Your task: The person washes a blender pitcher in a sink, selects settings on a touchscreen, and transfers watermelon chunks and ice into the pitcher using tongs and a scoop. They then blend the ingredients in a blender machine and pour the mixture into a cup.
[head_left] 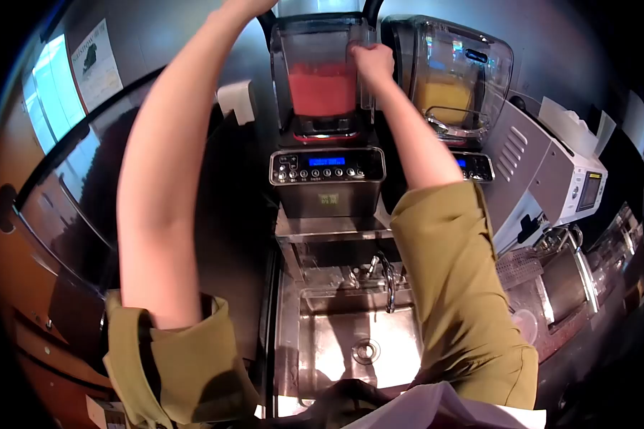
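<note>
A clear blender jar (323, 89) with red contents stands on a black blender base (327, 179) whose display glows blue. My right hand (373, 63) is closed round the handle on the jar's right side. My left arm reaches up to the top edge of the view, where only part of my left hand (254, 6) shows, near the raised black frame of the cover; its fingers are cut off. Beside this blender, a second one (447, 89) holds yellow contents under a closed clear cover.
Below the blenders is a metal sink (365, 343) with a faucet (388, 282). A grey machine with a small screen (589, 191) stands at the right, with metal containers below it. A poster (95, 64) hangs at the upper left.
</note>
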